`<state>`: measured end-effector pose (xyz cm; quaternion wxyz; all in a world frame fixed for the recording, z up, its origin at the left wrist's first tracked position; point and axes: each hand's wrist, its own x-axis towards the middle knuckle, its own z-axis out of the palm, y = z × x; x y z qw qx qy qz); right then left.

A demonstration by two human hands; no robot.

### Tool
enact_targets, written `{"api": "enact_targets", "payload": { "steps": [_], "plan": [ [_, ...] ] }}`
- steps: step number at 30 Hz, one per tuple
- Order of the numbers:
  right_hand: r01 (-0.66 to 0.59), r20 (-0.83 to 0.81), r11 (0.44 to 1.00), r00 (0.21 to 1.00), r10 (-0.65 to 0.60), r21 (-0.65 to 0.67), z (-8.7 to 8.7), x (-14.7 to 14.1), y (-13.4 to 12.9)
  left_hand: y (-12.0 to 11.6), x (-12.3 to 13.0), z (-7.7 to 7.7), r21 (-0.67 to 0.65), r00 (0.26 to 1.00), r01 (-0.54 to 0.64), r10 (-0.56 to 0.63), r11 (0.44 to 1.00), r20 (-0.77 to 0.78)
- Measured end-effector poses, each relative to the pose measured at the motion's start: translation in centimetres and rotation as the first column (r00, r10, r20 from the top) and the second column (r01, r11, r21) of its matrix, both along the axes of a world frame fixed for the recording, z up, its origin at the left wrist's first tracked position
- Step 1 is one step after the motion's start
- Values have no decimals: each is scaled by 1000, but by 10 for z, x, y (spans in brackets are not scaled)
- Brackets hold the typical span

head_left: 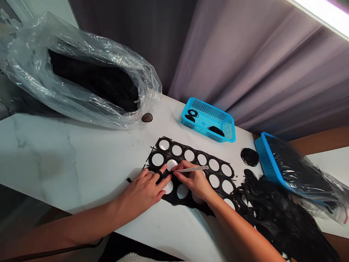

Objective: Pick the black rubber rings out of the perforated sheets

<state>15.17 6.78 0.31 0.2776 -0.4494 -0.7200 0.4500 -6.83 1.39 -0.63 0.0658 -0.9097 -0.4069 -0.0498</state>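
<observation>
A black sheet (188, 148) with rows of round openings, white showing through them, lies on the white table. My left hand (148, 185) rests on its left part, fingers spread and pressing the sheet, a dark ring on one finger. My right hand (194, 180) pinches a thin silvery tool (192, 169), which looks like a craft knife. The tool's tip end is hidden by the fingers, at the edge of an opening in the middle row, just right of my left fingertips.
A blue basket (208, 120) holding black rings stands behind the sheet. A clear plastic bag (89, 105) with black material is at the back left. Black scraps (283, 218) pile up at the right, beside another blue basket (268, 160).
</observation>
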Motion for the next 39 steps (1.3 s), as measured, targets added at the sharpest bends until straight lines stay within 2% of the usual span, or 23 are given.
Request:
{"api": "enact_targets", "payload": {
  "steps": [5, 7, 9, 11, 13, 15, 17, 18, 20, 22, 25, 28, 31, 34, 39],
  "plan": [
    [-26, 156, 989, 988, 3, 147, -2, 0, -3, 0, 0, 0, 3, 1000, 2, -2, 1000, -1],
    [-74, 214, 967, 977, 21, 242, -4, -2, -7, -1, 0, 1, 8, 1000, -3, 3, 1000, 1],
    [-188, 303, 911, 950, 73, 368, -7, -4, -12, -1, 0, 1, 17, 1000, -10, 9, 1000, 4],
    [-308, 407, 829, 907, 107, 467, -8, -4, -13, -1, 0, 2, 22, 1000, -14, 14, 1000, 3],
    [-355, 466, 783, 880, 95, 510, -7, 1, -5, 0, 0, 2, 16, 1000, -11, 11, 1000, -7],
    [-268, 458, 788, 889, -20, 554, -3, 12, 15, -1, 0, 2, 10, 1000, -10, 10, 1000, -15],
    [-39, 386, 784, 885, -260, 619, 2, 28, 43, -2, -1, 2, 4, 1000, -14, 14, 1000, -12],
    [107, 323, 761, 861, -392, 640, 6, 35, 57, -2, -2, 2, -1, 1000, -15, 15, 1000, -6],
    [287, 231, 760, 838, -494, 583, 12, 45, 79, -1, -3, 4, -10, 1000, -15, 16, 1000, 20],
    [347, 170, 819, 870, -463, 457, 15, 45, 89, 7, -3, 9, -32, 998, -1, 2, 999, 55],
    [305, 100, 917, 935, -339, 259, 13, 30, 84, 29, 1, 15, -54, 994, 2, 4, 999, 107],
    [182, 49, 977, 981, -188, 108, 7, 10, 69, 52, 8, 13, -36, 994, -29, 32, 999, 104],
    [98, 26, 995, 995, -98, 9, 1, 2, 60, 63, 12, 5, -45, 995, -46, 50, 998, 87],
    [85, -5, 996, 996, -86, -40, -2, 4, 58, 63, 11, -1, -60, 992, -63, 69, 996, 102],
    [75, -23, 994, 997, -78, -84, -7, 7, 60, 62, 10, 0, -76, 994, -50, 57, 996, 98]
  ]
}}
